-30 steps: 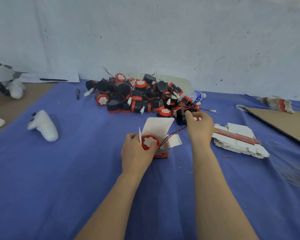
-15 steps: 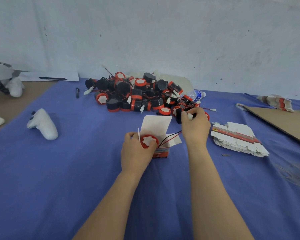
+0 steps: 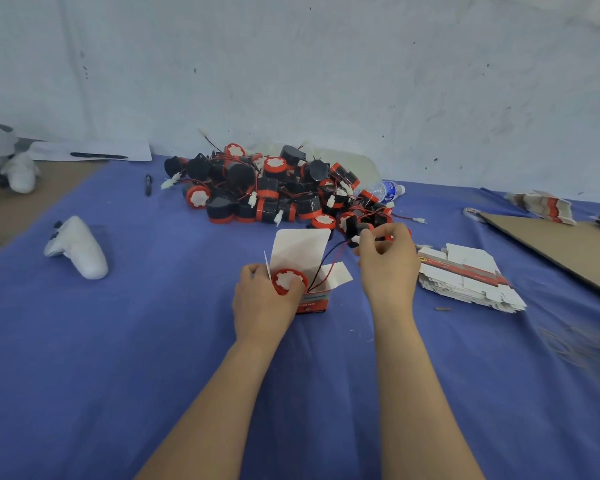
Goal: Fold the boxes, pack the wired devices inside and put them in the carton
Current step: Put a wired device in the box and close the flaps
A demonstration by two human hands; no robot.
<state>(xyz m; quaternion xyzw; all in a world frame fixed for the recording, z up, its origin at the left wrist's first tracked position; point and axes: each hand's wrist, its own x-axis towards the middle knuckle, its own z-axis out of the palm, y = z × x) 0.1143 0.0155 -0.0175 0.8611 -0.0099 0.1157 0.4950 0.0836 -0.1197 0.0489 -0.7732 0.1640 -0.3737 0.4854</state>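
A small white and red box (image 3: 313,299) stands open on the blue cloth, its lid flap up. A round red and black wired device (image 3: 288,280) sits in its mouth. My left hand (image 3: 262,303) grips the box and presses the device with the thumb. The device's black and red wire (image 3: 329,261) runs up to the right. My right hand (image 3: 388,261) pinches the wire's white connector end above the box's right flap. A pile of several more wired devices (image 3: 274,188) lies behind the box.
A stack of flat unfolded boxes (image 3: 465,278) lies to the right. A brown cardboard sheet (image 3: 565,247) is at the far right. A white controller (image 3: 78,249) lies on the left, a pen (image 3: 148,184) and a water bottle (image 3: 383,190) near the pile.
My right hand has drawn back from the pile toward me, bringing the wire's connector end closer to the box. My left hand has stayed on the box and device.
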